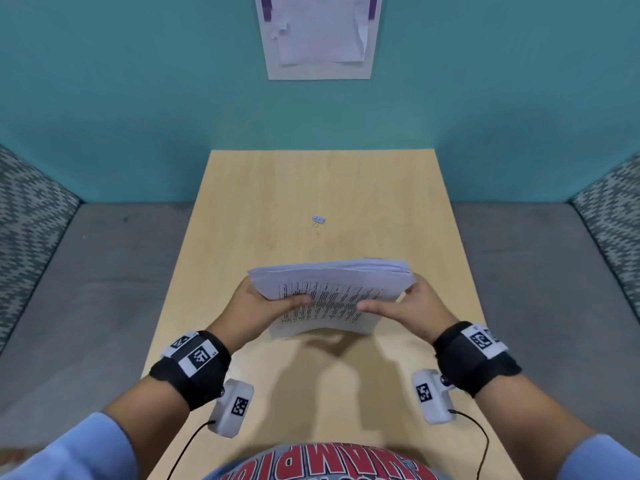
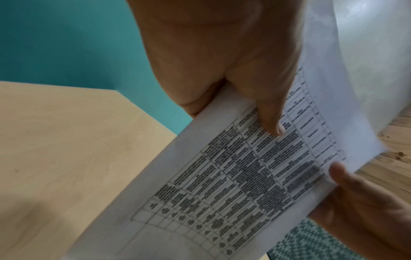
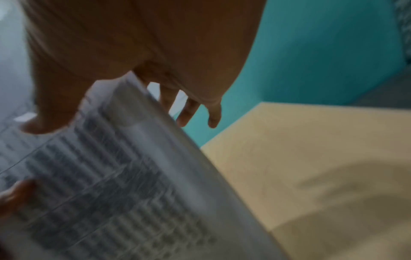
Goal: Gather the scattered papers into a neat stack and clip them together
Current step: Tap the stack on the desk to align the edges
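Note:
Both hands hold a stack of white papers (image 1: 332, 292) with printed tables above the wooden table (image 1: 311, 188). My left hand (image 1: 258, 304) grips the stack's left edge, thumb on the top sheet. At the right edge my right hand (image 1: 410, 308) grips the stack the same way, thumb on top and fingers behind. The stack tilts toward me and its lower edge hangs just above the tabletop. The left wrist view shows the printed sheet (image 2: 233, 184) under my left thumb (image 2: 269, 119). Blurred papers (image 3: 111, 176) fill the right wrist view. A small binder clip (image 1: 318, 220) lies on the table beyond the stack.
A teal wall stands behind the table, with a paper sheet (image 1: 318, 32) pinned on it. Grey upholstered seating (image 1: 86, 289) flanks the table on both sides. Wrist cameras with cables hang below both wrists.

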